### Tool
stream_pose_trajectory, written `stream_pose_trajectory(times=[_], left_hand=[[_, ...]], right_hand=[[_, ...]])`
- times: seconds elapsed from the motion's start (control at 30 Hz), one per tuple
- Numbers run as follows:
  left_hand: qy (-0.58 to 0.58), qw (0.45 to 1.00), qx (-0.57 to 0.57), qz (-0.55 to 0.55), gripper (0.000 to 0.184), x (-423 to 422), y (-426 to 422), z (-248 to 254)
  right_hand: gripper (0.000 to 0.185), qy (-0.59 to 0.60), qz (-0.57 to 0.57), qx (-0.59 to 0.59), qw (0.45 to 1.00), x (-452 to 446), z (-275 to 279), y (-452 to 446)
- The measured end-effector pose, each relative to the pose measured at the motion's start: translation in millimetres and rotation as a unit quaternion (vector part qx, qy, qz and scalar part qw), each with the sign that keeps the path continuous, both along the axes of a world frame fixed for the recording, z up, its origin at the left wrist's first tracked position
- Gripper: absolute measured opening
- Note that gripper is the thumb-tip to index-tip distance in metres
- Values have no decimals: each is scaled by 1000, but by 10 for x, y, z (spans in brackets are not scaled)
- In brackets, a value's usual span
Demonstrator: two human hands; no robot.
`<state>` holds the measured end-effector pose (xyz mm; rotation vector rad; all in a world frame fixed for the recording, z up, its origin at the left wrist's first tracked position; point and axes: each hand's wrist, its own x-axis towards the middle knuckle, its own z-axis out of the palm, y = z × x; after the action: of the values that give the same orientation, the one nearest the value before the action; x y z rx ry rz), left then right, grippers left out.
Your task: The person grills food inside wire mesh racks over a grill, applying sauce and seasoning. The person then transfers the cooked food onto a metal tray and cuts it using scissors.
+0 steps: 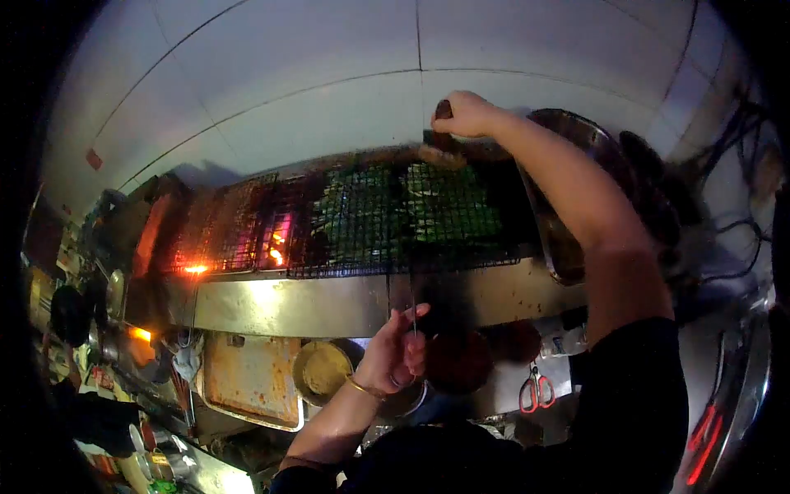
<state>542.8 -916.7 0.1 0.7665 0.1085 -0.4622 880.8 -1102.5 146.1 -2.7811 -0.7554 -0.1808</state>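
Green vegetables, perhaps chives or beans, lie pressed inside a wire grill basket over the long grill. Its thin metal handle runs toward me, and my left hand is closed around it. At the far edge of the grill, my right hand grips the dark handle of a basting brush. The bristles hang over the back edge of the greens. Just left, more greens fill a second wire section. Whether these two are one basket or separate ones, I cannot tell.
Flames rise at the left of the grill. A metal ledge runs along its front. Below are a stained tray, a bowl of yellowish contents, a dark red bowl and scissors. A deep metal pan stands right.
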Motion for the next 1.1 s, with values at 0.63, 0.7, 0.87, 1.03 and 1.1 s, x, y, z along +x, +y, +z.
stream_pose_trajectory(times=[0.63,0.7,0.87,1.03,1.1], left_hand=[[-650,469,598,11,18,-414,613,338],[-716,428,552,19,18,-263,613,582],[-686,533,472,147,12,427,601,2161],[-598,698,391,50,22,1404,547,2894],[-559,718,415,10,24,1401,521,3044]], right_hand=[[25,50,-77,330,940,-2970,1058,-1318],[25,-27,-94,360,928,-3205,1127,-1469],[27,-83,-47,557,825,-3142,869,-2242],[31,152,-234,690,668,-2105,-222,-685],[32,166,-223,742,610,-1598,-625,-216]])
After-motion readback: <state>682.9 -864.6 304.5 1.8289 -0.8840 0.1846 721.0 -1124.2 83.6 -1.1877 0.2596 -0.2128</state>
